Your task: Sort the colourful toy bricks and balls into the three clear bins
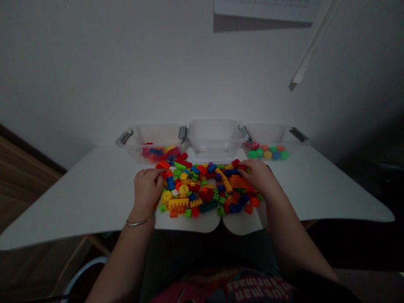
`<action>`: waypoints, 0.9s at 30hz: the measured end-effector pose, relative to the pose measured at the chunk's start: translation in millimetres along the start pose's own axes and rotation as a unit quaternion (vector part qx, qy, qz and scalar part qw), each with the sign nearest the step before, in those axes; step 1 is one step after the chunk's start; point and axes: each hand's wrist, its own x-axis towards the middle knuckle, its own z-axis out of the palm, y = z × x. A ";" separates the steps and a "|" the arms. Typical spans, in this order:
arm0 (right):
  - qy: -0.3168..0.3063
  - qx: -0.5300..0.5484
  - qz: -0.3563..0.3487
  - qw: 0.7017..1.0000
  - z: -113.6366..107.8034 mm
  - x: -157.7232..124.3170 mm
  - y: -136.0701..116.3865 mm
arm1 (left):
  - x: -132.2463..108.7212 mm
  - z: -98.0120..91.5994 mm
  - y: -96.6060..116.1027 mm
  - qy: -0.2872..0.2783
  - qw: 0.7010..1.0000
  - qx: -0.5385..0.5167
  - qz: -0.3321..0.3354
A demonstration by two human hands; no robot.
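A heap of colourful plastic building bricks (202,187) lies on the white table (94,193) in front of me. My left hand (147,187) rests at the heap's left edge, fingers curled over bricks near a red piece. My right hand (259,176) lies on the heap's right side, fingers bent over an orange brick (238,182). Whether either hand actually grips a brick is hidden by the fingers and the dim light. A thin bracelet sits on my left wrist.
Three clear plastic bins stand against the wall: the left bin (151,145) holds some bricks, the middle bin (216,141) looks nearly empty, the right bin (271,143) holds coloured balls (268,153). The table's front edge curves in at my lap.
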 end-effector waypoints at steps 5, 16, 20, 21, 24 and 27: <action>0.013 -0.034 0.001 0.999 8.4 -0.6 1.2 | 0.1 -0.4 0.4 0.007 1.000 -0.001 0.001; 0.059 -0.031 0.015 0.998 20.9 -5.2 -2.3 | -0.7 0.8 0.3 0.031 0.999 -0.007 0.009; 0.059 -0.010 0.018 0.998 20.0 -3.9 -5.7 | -0.4 0.8 0.3 0.029 0.999 -0.007 0.012; 0.059 -0.004 0.019 0.998 19.5 -3.7 -6.5 | -0.3 0.7 0.2 0.027 1.000 -0.006 0.014; 0.061 0.017 0.028 0.998 18.8 -3.0 -8.4 | 0.1 0.6 0.1 0.022 1.000 -0.004 0.015; 0.071 0.050 0.040 0.995 20.3 -2.5 -8.5 | 0.6 0.1 0.3 0.017 1.000 -0.002 0.016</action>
